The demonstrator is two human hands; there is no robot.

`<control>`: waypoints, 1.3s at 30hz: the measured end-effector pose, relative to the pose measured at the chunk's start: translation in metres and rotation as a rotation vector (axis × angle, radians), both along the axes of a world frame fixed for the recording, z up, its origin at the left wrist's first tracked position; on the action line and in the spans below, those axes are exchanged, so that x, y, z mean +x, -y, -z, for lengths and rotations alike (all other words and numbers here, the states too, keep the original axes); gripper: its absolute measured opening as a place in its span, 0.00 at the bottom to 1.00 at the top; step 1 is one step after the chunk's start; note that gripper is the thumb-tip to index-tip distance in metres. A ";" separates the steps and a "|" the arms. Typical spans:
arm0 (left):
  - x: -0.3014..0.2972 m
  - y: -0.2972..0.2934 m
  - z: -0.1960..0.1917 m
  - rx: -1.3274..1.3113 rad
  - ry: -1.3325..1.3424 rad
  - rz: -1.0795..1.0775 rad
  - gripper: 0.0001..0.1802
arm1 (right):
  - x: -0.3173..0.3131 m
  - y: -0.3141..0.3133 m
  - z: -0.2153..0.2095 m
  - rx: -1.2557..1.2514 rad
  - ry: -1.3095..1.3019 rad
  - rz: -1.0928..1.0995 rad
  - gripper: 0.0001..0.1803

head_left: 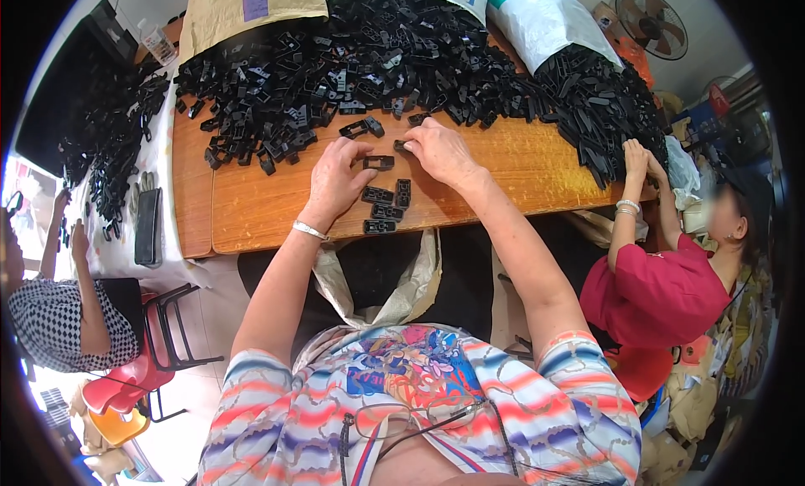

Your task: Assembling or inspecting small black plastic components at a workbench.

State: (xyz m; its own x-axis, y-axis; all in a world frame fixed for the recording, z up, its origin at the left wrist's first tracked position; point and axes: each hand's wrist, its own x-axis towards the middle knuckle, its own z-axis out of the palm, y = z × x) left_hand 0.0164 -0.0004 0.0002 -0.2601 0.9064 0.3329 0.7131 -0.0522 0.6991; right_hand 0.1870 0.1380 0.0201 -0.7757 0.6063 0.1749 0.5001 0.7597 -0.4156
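My left hand (337, 182) rests low over the wooden table, its fingers and thumb closed round a black rectangular plastic part (382, 162) with an opening in it. Just to the right, my right hand (443, 153) pinches a small black plastic piece (400, 145) between thumb and forefinger. Nearer the table's front edge lie several assembled-looking black parts (382, 211), placed close together below my hands. Beyond my fingers, a few loose black parts (360, 128) lie between my hands and the big pile.
A heap of black plastic parts (394, 58) spills from sacks (251, 16) across the far side of the wooden table (277, 205). Longer black strips (579, 100) pile up at the right. A person in a maroon top (662, 293) sits right; another in checks (67, 322) sits left.
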 end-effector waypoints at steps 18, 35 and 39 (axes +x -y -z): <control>-0.004 -0.002 0.008 -0.006 -0.017 -0.015 0.14 | -0.017 0.037 0.001 -0.056 -0.225 -0.120 0.11; -0.011 -0.005 -0.020 -0.376 0.008 0.086 0.13 | -0.015 0.009 -0.014 -0.215 -0.038 -0.207 0.12; -0.015 -0.020 -0.026 0.041 -0.299 -0.201 0.15 | -0.039 0.002 0.004 -0.047 -0.168 0.023 0.13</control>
